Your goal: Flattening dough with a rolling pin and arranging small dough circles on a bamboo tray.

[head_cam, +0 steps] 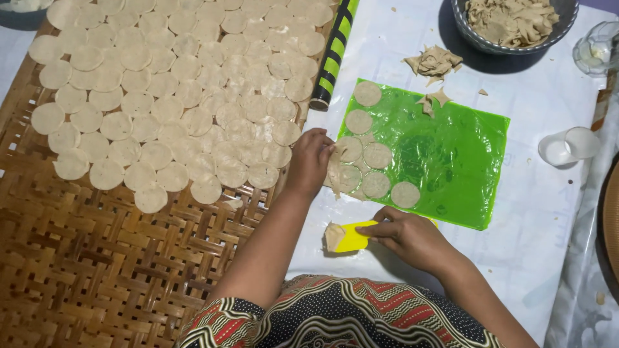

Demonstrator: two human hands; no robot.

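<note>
At centre, on the white plastic table covering [400, 45]: left hand [309, 161], fingers pinched on a strip of pale dough trimming [334, 173] lifted at the left edge of the green plastic sheet [451, 161]. Right hand [406, 235], nearer the body, forefinger and thumb pressed onto a flat yellow plastic scraper [353, 237], which lies on the covering just below the sheet; a lump of scrap dough [333, 236] sits at the scraper's left end. Thin round cut dough discs [377, 155], several, lying in a loose cluster on the left part of the sheet, some touching one another, beside the left hand. Small star-like dough offcuts [433, 100], at the sheet's upper edge. Loose heap of dough scraps [433, 62], just above the sheet. Grey bowl [461, 22], filled with more scraps, at the top. Black-and-green striped roller [334, 55], lying upright in frame between sheet and tray. Woven bamboo tray [97, 258], left of the hands, its upper half covered with many overlapping pale discs [167, 96]. White cup [567, 146], on its side, right of the sheet. Clear glass vessel [596, 50], top right corner.
</note>
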